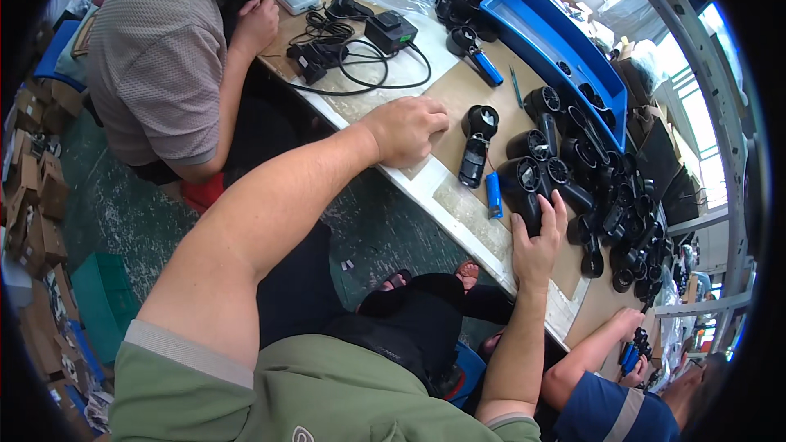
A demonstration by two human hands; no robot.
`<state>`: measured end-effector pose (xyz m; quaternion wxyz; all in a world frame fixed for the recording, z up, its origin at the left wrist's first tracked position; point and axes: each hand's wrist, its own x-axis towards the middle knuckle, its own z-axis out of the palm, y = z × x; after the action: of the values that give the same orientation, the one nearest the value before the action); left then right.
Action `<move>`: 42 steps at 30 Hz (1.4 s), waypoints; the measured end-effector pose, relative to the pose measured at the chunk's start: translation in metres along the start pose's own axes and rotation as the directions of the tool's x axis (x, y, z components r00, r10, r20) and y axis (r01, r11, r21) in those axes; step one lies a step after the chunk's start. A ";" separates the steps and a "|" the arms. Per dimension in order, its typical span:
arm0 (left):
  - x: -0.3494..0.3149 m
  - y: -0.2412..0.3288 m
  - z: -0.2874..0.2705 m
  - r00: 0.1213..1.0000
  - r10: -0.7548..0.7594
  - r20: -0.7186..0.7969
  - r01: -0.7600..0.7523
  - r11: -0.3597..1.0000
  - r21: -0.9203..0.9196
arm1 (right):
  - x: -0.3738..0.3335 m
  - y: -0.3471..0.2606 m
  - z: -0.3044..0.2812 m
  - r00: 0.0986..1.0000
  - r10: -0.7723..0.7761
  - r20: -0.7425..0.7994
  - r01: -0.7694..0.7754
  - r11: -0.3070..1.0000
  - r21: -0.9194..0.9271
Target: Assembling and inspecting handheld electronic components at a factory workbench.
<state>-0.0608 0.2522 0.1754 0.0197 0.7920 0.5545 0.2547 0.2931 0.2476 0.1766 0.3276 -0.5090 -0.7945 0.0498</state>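
My left hand (pixel 405 133) rests on the table near its edge with the fingers curled under. Its palm is hidden, so I cannot see what is in it. To its right lies an opened black handheld fan (pixel 476 147), its inner handle exposed. Wires run from it to a blue cylindrical battery cell (pixel 494 195). My right hand (pixel 539 245) has thumb and forefinger on either side of the handle end of another black fan (pixel 521 178), and its other fingers stand apart. A fan with a blue battery (pixel 486 68) lies farther back.
Several black fan housings (pixel 626 213) are heaped at the right. Behind stands a blue tray (pixel 557 37). A black adapter (pixel 390 31) with coiled cables lies at the far left, near a co-worker (pixel 160 65). Another person (pixel 610 405) works at the lower right.
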 end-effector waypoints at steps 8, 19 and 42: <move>0.002 0.005 0.005 0.999 -0.008 -0.032 0.006 0.999 -0.040 | -0.001 0.005 -0.001 0.999 -0.021 -0.039 0.021 1.000 -0.020; 0.001 0.008 0.001 0.994 0.065 -0.091 -0.070 0.996 -0.049 | 0.000 -0.002 -0.002 0.998 0.037 -0.043 -0.037 0.999 0.002; 0.000 0.008 -0.002 0.999 0.009 -0.042 -0.011 0.999 -0.038 | 0.000 -0.001 0.000 0.999 0.040 -0.031 -0.041 0.999 -0.033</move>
<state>-0.0544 0.2490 0.1797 0.0219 0.7887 0.5460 0.2817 0.2926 0.2474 0.1773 0.3301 -0.5310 -0.7796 0.0353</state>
